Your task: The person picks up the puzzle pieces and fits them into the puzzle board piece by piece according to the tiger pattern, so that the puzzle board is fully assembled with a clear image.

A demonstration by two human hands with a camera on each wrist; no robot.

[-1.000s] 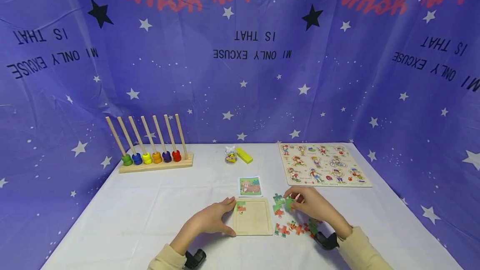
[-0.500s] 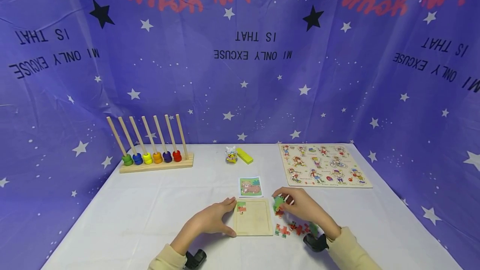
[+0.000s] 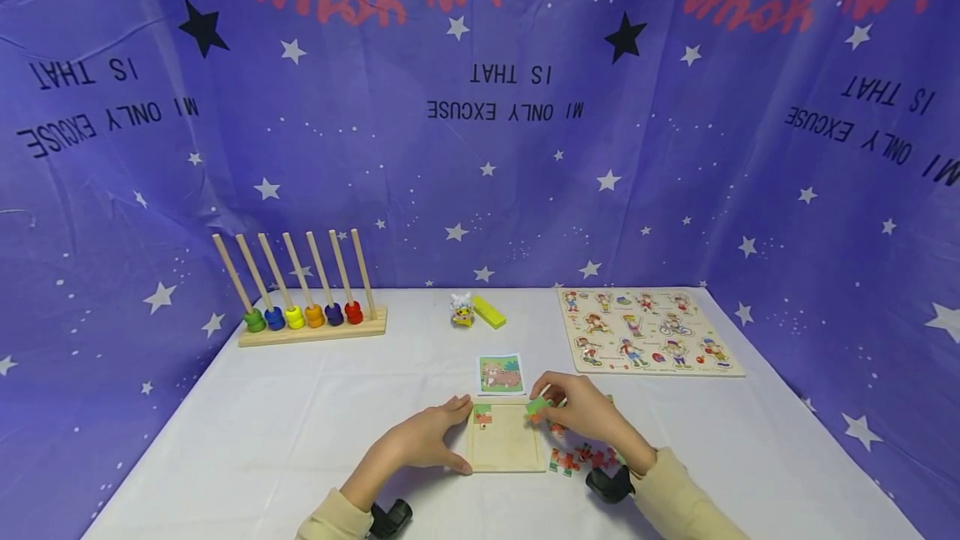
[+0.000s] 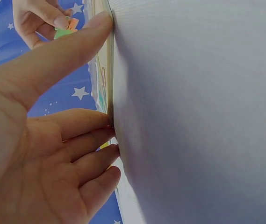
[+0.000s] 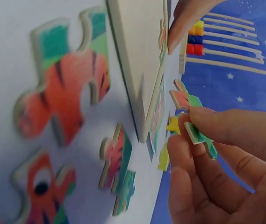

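Note:
My right hand (image 3: pixel 573 405) pinches a green and orange jigsaw piece (image 3: pixel 537 407) between thumb and fingers, over the upper right edge of a shallow wooden puzzle tray (image 3: pixel 506 448). In the right wrist view the jigsaw piece (image 5: pixel 193 114) is tilted in the fingertips. One placed piece (image 3: pixel 482 414) lies in the tray's upper left corner. My left hand (image 3: pixel 427 436) rests at the tray's left edge, thumb low and fingers high; the left wrist view shows its fingers (image 4: pixel 95 119) extended against that edge. A picture card (image 3: pixel 500 374) of a striped animal lies just behind the tray.
Several loose puzzle pieces (image 3: pixel 564 462) lie right of the tray, partly under my right wrist. A peg board with coloured rings (image 3: pixel 315 327) stands back left. A small figurine (image 3: pixel 461 309) and a yellow block (image 3: pixel 490 312) sit at the back; a picture board (image 3: pixel 648 332) lies back right.
My right hand has moved left from the loose pieces to the tray's upper right edge, carrying the green and orange jigsaw piece. The left hand has stayed at the tray.

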